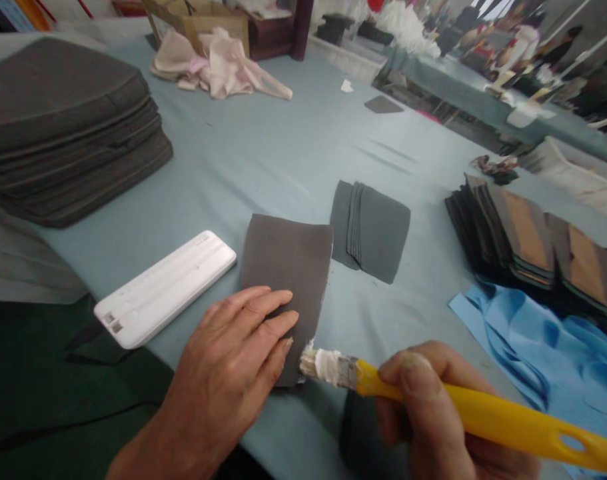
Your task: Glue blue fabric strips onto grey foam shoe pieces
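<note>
Pale blue cloth covers the long work table in a crowded workshop, with a second blue-covered table and a standing co-worker off at 1 o'clock. On the cloth lie one tall stack of dark grey padded pieces at 10 o'clock, one heap of pale pink fabric at 12 o'clock, two dark stacks with tan faces at 3 o'clock, one crumpled sheet of blue fabric at 4 o'clock and one white plastic bar at 9 o'clock. The left hand lies open, pressing flat on a single grey fabric piece at 6 o'clock, with one folded grey piece just beyond it at 1 o'clock. The right hand grips a yellow-handled brush, its white-caked bristles at that single piece's lower right edge.
</note>
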Tool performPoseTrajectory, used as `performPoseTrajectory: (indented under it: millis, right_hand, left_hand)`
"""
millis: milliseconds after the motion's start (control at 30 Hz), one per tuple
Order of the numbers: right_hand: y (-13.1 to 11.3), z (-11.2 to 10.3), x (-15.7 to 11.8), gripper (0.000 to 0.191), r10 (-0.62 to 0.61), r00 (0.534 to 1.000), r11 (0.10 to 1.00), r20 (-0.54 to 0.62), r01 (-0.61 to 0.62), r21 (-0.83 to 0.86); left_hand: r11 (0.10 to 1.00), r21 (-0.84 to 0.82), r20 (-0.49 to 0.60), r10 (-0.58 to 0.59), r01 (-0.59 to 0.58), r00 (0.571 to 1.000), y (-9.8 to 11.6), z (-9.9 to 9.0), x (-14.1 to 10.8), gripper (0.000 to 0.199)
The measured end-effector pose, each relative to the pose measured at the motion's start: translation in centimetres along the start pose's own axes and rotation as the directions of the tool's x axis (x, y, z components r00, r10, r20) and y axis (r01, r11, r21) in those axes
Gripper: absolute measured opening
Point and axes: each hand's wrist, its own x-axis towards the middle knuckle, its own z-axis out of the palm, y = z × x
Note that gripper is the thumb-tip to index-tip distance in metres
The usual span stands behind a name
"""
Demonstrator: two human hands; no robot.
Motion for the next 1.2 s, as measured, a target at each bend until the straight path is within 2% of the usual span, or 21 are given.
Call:
performPoseTrajectory:
  millis: [67, 133, 233, 400, 467, 567, 733, 900, 1067, 1200]
  right_hand:
    - [-0.1, 0.5, -0.1, 0.051, 0.082, 0.997, 0.997, -0.015, -0.082, 0.007]
    - [0.2, 0.9, 0.3, 0.05, 0.094, 0.995, 0.996, -0.018, -0.094, 0.002]
    - [1.0, 1.1, 1.8, 0.048, 0.045, 0.998, 0.999, -0.035, -0.046, -0.026]
    - [1.8, 1.0, 4.7, 0.048, -0.11, 0.994, 0.993, 0.026, 0.111, -0.043]
    - [1.9, 1.2, 5.7, 0.047, -0.141, 0.99, 0.989, 0.001, 0.14, -0.035]
    - [1.8, 1.6, 7.0, 0.045, -0.153, 0.987, 0.988, -0.048, 0.151, -0.03]
    - [1.6, 2.3, 8.9, 0.042, -0.145, 0.988, 0.988, -0.059, 0.142, -0.058]
    - [1.8, 2.7, 10.9, 0.039, -0.18, 0.982, 0.98, -0.057, 0.174, -0.095]
    - [1.7, 3.0, 13.1, 0.037, -0.166, 0.986, 0.983, -0.035, 0.163, -0.083]
    - [1.6, 3.3, 14.7, 0.039, -0.227, 0.974, 0.962, -0.023, 0.22, -0.164]
  left_hand:
    - [1.0, 0.005, -0.016, -0.004, 0.004, 1.0, -0.1, 0.1, -0.1, 0.026]
    - [1.0, 0.014, -0.026, 0.001, 0.0, 1.0, -0.1, 0.1, -0.1, 0.027]
    - [1.0, 0.027, -0.036, 0.014, -0.013, 0.999, -0.2, 0.1, 0.0, 0.027]
    - [0.998, 0.047, -0.027, 0.037, -0.036, 0.999, -0.5, 0.0, -0.1, 0.027]
    - [0.997, 0.063, -0.024, 0.048, -0.046, 0.999, -0.7, 0.0, -0.1, 0.027]
    - [0.996, 0.073, -0.014, 0.058, -0.057, 0.998, -0.8, -0.1, -0.1, 0.027]
    - [0.995, 0.058, -0.017, 0.08, -0.079, 0.997, -0.8, 0.0, -0.3, 0.028]
    - [0.997, 0.046, -0.05, 0.07, -0.068, 0.996, -1.4, 0.8, -0.9, 0.032]
    - [0.997, 0.041, -0.059, 0.066, -0.064, 0.996, -1.8, 1.3, -1.4, 0.035]
    - [0.997, 0.04, -0.057, 0.071, -0.069, 0.996, -1.9, 1.3, -1.5, 0.035]
